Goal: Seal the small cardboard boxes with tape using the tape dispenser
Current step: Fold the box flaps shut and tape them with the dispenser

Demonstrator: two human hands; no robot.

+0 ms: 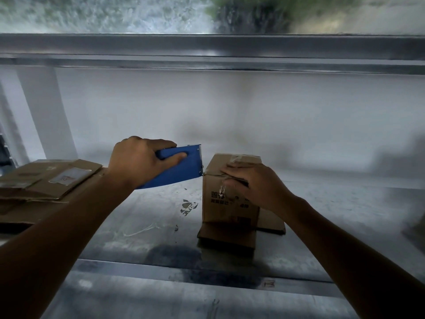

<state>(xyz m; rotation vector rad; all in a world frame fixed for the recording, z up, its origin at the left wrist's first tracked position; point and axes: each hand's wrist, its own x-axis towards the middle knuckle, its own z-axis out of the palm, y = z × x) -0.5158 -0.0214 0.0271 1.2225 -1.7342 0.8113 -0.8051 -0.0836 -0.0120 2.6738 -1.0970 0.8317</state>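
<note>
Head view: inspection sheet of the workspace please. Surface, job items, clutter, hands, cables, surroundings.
surface: grey table, white smears and scuffs.
job's things: small cardboard box upright, clear tape across its top; blue tape dispenser, toothed end at the box's top left corner.
clutter: flattened cardboard stack at left; flat cardboard piece under the box.
grippers: left hand grips the dispenser; right hand holds the box at its top front edge.
cables: nothing seen.
surroundings: white wall behind, metal window frame above it, blurred greenery outside.
</note>
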